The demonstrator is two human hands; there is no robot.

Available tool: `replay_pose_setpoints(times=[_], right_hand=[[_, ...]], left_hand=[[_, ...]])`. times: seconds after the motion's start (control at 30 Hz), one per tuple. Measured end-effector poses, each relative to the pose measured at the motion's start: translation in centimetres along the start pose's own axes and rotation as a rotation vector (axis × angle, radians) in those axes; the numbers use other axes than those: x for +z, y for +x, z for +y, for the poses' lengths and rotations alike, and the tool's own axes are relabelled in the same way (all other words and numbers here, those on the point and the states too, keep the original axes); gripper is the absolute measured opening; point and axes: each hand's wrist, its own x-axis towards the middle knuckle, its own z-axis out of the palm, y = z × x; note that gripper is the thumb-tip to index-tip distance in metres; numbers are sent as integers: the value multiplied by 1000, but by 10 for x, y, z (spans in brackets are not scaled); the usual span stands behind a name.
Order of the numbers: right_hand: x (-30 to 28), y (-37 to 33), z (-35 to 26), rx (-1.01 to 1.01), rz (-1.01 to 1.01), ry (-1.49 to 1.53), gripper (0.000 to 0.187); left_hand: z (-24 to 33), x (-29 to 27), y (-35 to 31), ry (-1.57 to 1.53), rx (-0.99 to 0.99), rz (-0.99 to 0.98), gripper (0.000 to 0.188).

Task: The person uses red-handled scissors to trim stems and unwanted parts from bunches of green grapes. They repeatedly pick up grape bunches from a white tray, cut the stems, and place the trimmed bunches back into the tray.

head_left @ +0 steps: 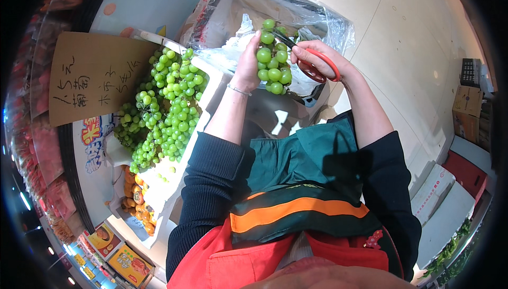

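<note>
My left hand (247,62) holds up a bunch of green grapes (273,67), its fingers partly hidden behind the fruit. In my right hand (313,52) is a pair of scissors (329,65) with red handles. The dark blades reach into the upper part of the bunch, among the top grapes; whether they are spread or closed is hard to make out. Beneath both hands stands a bin (338,27) lined with clear plastic, with crumpled white material inside. Left of my left forearm, a white foam box (211,90) holds several more bunches of green grapes (177,109).
A cardboard sign (87,80) with handwriting stands beside the foam box. Closer to me on the left lie orange persimmons (136,196). Pale floor tiles (402,51) stretch along the right, with cardboard boxes (468,101) and a white carton (433,191) at the far right side.
</note>
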Motion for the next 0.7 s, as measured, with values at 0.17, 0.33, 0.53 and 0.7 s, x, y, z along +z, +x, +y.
replay_pose_setpoints(times=[0.17,0.33,0.53,0.7], right_hand=[[-4,-9,-10,-3,79,110,41],[-6,-3,-12,24,205,85,38],[-12,-6,-9,106,153,161,33],[-3,5,2,-42,243,71,41]], left_hand=[[7,-13,2,-311,-40,-42,67],[11,-25,2,-566,-24,-181,76],[13,-26,-2,-667,46,-312,74],[15,-25,-3,-702,67,-648,72]])
